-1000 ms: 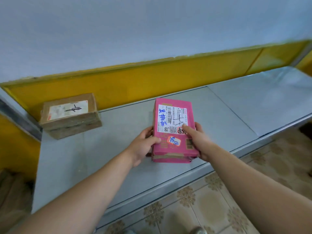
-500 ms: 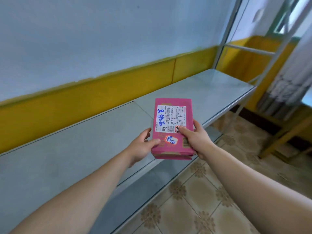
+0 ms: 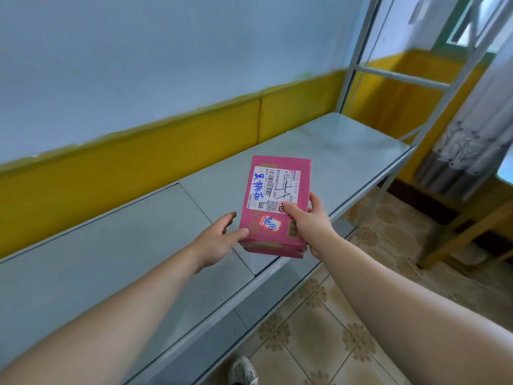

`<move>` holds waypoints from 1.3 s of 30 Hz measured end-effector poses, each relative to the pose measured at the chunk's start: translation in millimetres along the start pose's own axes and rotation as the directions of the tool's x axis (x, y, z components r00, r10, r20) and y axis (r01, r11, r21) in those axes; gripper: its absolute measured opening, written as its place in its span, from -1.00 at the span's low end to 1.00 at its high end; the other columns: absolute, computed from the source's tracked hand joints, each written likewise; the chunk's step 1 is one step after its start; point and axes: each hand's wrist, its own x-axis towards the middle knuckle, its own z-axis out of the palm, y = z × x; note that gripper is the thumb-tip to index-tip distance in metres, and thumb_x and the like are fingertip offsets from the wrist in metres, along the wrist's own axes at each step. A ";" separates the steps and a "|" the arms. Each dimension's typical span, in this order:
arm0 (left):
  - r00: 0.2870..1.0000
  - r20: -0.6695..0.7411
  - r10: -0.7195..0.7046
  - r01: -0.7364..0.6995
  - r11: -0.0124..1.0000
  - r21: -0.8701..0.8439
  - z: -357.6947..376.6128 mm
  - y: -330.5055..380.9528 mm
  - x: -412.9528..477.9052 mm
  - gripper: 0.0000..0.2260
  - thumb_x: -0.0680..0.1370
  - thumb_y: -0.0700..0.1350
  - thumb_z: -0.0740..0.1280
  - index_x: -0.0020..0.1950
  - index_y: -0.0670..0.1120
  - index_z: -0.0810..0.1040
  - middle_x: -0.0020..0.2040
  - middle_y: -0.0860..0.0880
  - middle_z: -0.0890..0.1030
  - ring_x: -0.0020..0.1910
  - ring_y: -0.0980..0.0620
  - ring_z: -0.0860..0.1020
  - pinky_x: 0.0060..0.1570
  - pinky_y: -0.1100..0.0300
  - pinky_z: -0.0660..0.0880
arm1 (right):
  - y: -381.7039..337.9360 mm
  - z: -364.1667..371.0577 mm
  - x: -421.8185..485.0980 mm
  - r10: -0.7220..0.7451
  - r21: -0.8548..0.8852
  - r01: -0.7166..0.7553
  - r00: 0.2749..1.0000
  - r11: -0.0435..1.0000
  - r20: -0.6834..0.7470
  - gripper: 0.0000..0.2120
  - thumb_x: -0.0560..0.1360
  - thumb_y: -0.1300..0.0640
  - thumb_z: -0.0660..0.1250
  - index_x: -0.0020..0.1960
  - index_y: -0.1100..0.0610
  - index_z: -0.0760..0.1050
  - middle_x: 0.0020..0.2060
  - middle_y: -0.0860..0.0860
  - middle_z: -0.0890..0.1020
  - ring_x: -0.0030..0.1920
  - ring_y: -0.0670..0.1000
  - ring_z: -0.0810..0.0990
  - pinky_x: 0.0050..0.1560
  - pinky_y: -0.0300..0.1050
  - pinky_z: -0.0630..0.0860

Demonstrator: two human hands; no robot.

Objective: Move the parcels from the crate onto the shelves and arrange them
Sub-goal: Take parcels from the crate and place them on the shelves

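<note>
A pink parcel (image 3: pixel 277 207) with a white shipping label and blue handwriting is held flat, low over the front part of the grey metal shelf (image 3: pixel 116 262); I cannot tell whether it touches the shelf. My right hand (image 3: pixel 308 226) grips its right edge, thumb on the label. My left hand (image 3: pixel 219 240) holds the near left corner, thumb on top and fingers reaching towards the left side. The crate is out of view.
The shelf runs along a white and yellow wall to metal uprights (image 3: pixel 358 51) at the far right. A lower shelf (image 3: pixel 249 307) sits beneath it. To the right are a curtain (image 3: pixel 472 140), a wooden frame (image 3: pixel 466 232) and tiled floor (image 3: pixel 319 343).
Both hands carried the pink parcel to the right along the shelf. The view swung right too, and the brown box at the shelf's left end has left the frame.
</note>
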 end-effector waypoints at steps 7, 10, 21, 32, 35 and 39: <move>0.961 -0.277 -0.014 0.175 0.805 0.566 -18.1 -44.3 56.7 -0.46 0.63 0.18 0.10 0.54 -0.05 0.20 0.56 -0.05 0.21 0.52 -0.06 0.17 0.43 -0.05 0.19 | -7.0 25.0 101.7 0.011 -0.076 -0.009 1.000 0.997 0.023 -0.41 0.56 0.07 0.40 0.47 -0.06 0.19 0.14 0.00 0.65 -0.17 0.02 0.74 -0.10 0.03 0.68; 0.938 -0.319 -0.134 0.323 0.673 0.665 -13.0 -60.6 59.6 -0.40 0.60 0.27 0.04 0.57 0.04 0.08 0.60 -0.03 0.03 0.56 -0.09 0.01 0.42 -0.17 0.10 | -5.5 37.6 130.8 0.014 -0.144 -0.008 0.999 0.990 0.046 -0.50 0.56 0.02 0.39 0.43 -0.01 0.27 0.15 -0.01 0.65 -0.10 0.04 0.72 -0.05 0.07 0.67; 0.751 -0.560 -0.349 0.647 0.557 0.521 29.7 -70.6 64.4 -0.36 0.56 0.37 -0.15 0.57 0.18 -0.20 0.59 0.02 -0.27 0.56 -0.11 -0.27 0.46 -0.28 -0.21 | -39.4 9.5 188.4 -0.095 -0.560 0.828 0.556 -0.024 0.826 -0.16 0.46 -0.41 0.18 0.61 -0.17 -0.06 0.61 -0.02 -0.15 0.59 0.02 -0.24 0.58 0.06 -0.21; 0.708 -0.634 -0.311 0.676 0.557 0.482 35.0 -78.1 66.5 -0.36 0.54 0.38 -0.11 0.57 0.21 -0.16 0.59 0.08 -0.22 0.56 -0.01 -0.26 0.49 -0.19 -0.22 | -23.2 61.5 194.7 -0.091 -0.620 0.782 0.615 -0.061 0.784 -0.28 0.55 -0.38 0.01 0.62 -0.13 -0.05 0.62 0.05 -0.08 0.60 0.11 -0.21 0.55 0.10 -0.30; 0.710 -0.629 -0.317 0.677 0.553 0.485 34.0 -77.3 66.0 -0.34 0.53 0.39 -0.11 0.57 0.20 -0.17 0.59 0.08 -0.22 0.56 0.00 -0.25 0.49 -0.18 -0.22 | -25.0 79.9 193.4 -0.099 -0.652 0.755 0.645 -0.075 0.758 -0.23 0.54 -0.43 -0.07 0.62 -0.06 -0.08 0.62 0.10 -0.09 0.59 0.17 -0.21 0.53 0.17 -0.25; 0.706 -0.634 -0.316 0.679 0.556 0.479 34.3 -76.5 66.5 -0.34 0.53 0.39 -0.11 0.57 0.19 -0.16 0.59 0.09 -0.22 0.56 0.00 -0.26 0.49 -0.17 -0.22 | -43.6 70.5 215.0 -0.089 -0.497 0.844 0.489 -0.202 0.868 -0.13 0.45 -0.52 0.00 0.61 -0.12 -0.06 0.62 0.04 -0.06 0.60 0.13 -0.20 0.55 0.21 -0.18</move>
